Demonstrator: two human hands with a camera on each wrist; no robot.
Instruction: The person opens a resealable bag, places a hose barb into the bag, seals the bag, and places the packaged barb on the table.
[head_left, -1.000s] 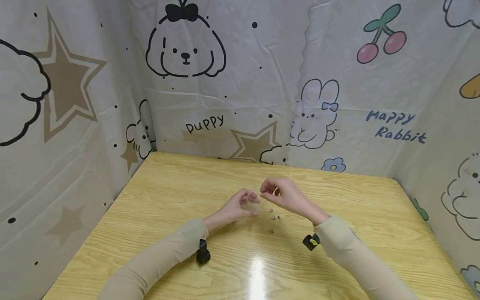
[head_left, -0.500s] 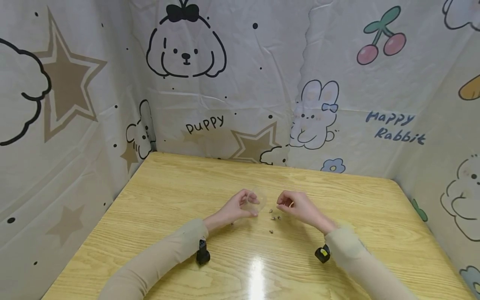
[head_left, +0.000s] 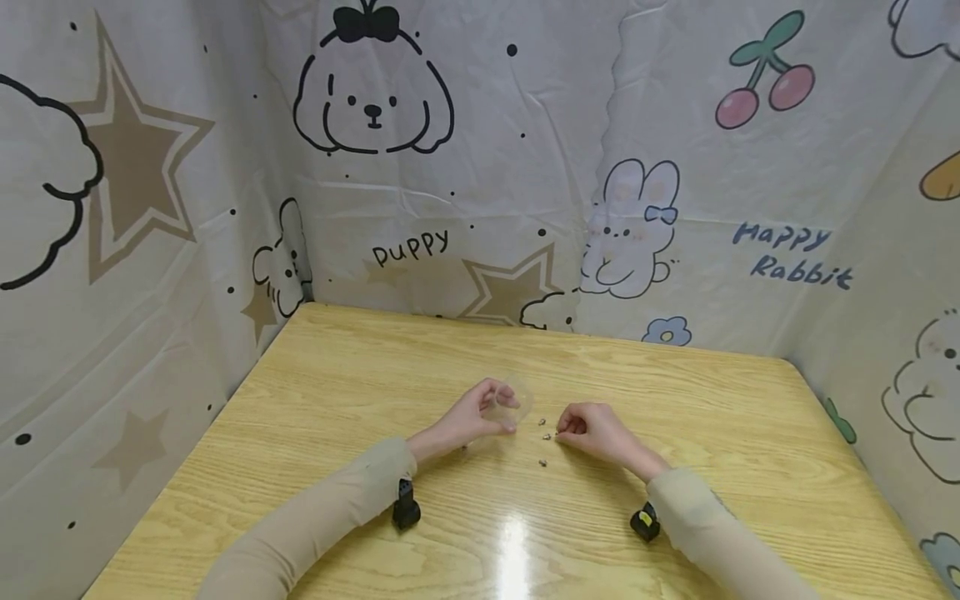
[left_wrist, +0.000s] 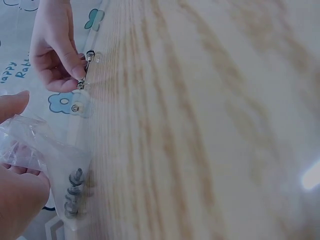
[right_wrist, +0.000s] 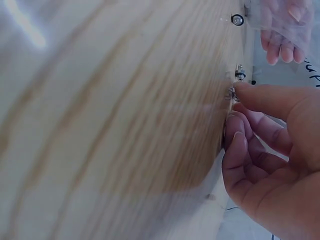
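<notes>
My left hand (head_left: pixel 476 414) holds a clear plastic bag (left_wrist: pixel 52 150) by its upper part, with the fingers and thumb apart around its mouth. Several small metal screws (left_wrist: pixel 74 192) lie in the bottom of the bag. To the right, my right hand (head_left: pixel 600 435) is down at the tabletop, its thumb and forefinger pinching a small screw (right_wrist: pixel 233 94). Another screw (right_wrist: pixel 240 73) lies just beyond the thumb tip. In the head view, loose screws (head_left: pixel 542 462) lie on the wood between the two hands.
The wooden table (head_left: pixel 360 358) has a glossy light patch near its front. Curtains (head_left: pixel 480 167) printed with cartoon animals stand along its back and sides. Each sleeve carries a black wrist camera (head_left: pixel 406 507).
My right hand has moved away from the bag, right and down to the tabletop, and now pinches a screw there. The left hand stays in place with the bag.
</notes>
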